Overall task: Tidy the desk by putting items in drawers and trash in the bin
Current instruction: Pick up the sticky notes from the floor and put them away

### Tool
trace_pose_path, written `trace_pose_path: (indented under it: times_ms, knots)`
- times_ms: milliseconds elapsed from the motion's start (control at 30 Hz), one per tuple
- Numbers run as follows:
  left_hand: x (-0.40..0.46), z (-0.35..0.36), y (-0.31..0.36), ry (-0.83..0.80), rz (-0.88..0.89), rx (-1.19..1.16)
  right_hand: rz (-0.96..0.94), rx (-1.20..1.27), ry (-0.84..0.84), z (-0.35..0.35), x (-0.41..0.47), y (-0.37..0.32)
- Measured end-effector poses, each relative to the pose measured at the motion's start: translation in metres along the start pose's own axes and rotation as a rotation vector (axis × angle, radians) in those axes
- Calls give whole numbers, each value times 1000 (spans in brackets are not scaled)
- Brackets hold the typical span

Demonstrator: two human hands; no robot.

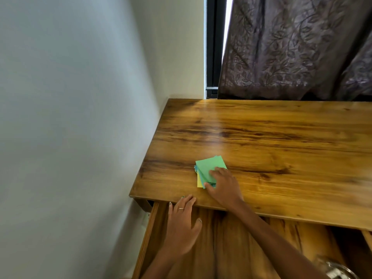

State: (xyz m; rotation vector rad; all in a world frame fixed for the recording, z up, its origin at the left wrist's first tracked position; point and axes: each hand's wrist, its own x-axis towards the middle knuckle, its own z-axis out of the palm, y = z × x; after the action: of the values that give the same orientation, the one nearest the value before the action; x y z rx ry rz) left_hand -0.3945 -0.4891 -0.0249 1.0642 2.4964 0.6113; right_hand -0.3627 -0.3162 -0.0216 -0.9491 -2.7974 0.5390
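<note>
A person's right hand (223,186) pinches a fanned stack of green and yellow sticky notes (207,170) near the desk's (281,137) front-left corner, apparently to drop them into the open drawer (231,238), over which the left hand (181,224) hovers with fingers spread, holding nothing.

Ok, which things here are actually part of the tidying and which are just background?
In the job:
- stack of coloured paper notes on the desk, under the right hand
- open drawer, left hand above it

Just there:
- patterned curtain
- dark window frame
- white wall
- shiny object, lower right, too blurred to name
</note>
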Motion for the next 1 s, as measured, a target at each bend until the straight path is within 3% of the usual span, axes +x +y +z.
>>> trace_pose_path:
  times_ms: [200, 333, 467, 567, 633, 767, 900, 1000]
  knots:
    - [14, -4, -10, -31, 20, -130, 6, 84, 100, -1, -1, 3]
    - [23, -10, -8, -11, -25, -383, 65, 213, 291, -6, -6, 2]
    - [28, -35, 5, -39, -243, -977, -108, 241, 480, -14, -18, -15]
    - [41, -47, 2, -84, -355, -1532, -299, 188, 449, -9, -31, -36]
    - [50, -53, -5, -98, -449, -1745, -436, 102, 352, 2, -41, -49]
    - [61, -55, -22, -69, -588, -1671, -474, 64, 212, 11, -47, -60]
    - [66, -60, -36, -51, -692, -1665, -263, 154, 273, 1, -34, -48]
    - [67, -56, -43, -62, -721, -1654, -43, 49, 112, -2, -21, -30]
